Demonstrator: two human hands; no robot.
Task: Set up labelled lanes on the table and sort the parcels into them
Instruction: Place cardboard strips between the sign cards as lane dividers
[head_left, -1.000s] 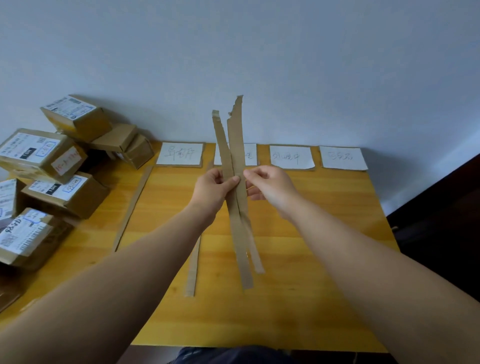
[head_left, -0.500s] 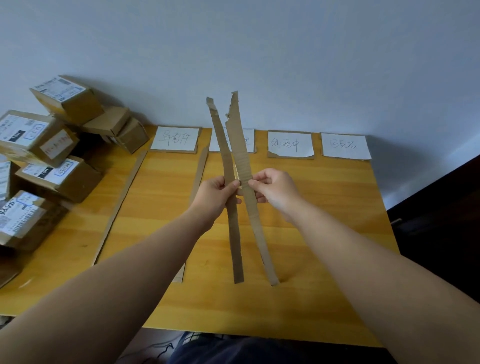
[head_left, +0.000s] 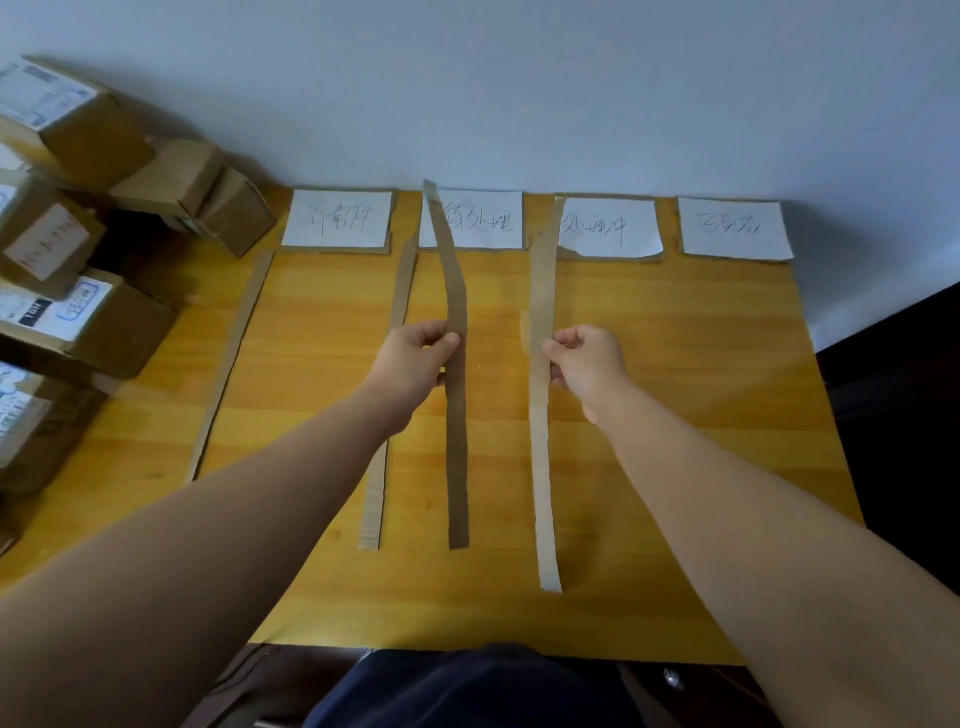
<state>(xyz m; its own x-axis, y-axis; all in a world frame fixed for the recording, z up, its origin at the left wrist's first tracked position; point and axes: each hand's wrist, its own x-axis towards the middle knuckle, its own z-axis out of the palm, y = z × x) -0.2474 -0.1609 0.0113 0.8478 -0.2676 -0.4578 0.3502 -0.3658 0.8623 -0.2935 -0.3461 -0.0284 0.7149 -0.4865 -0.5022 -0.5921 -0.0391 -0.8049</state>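
Over the table (head_left: 675, 374), strips (head_left: 457, 441) now parted, left hand (head_left: 413, 361), right hand (head_left: 589, 364)

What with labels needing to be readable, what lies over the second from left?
A cardboard strip held by the left hand crosses the label's left edge, hiding paper there.

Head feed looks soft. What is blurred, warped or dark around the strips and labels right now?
Head view: the pale strip in the right hand is smeared by motion, with a ghost edge beside it; the dark strip in the left hand is sharper; the writing on the paper labels is soft, the table edges bow, and the parcels lie in shadow.
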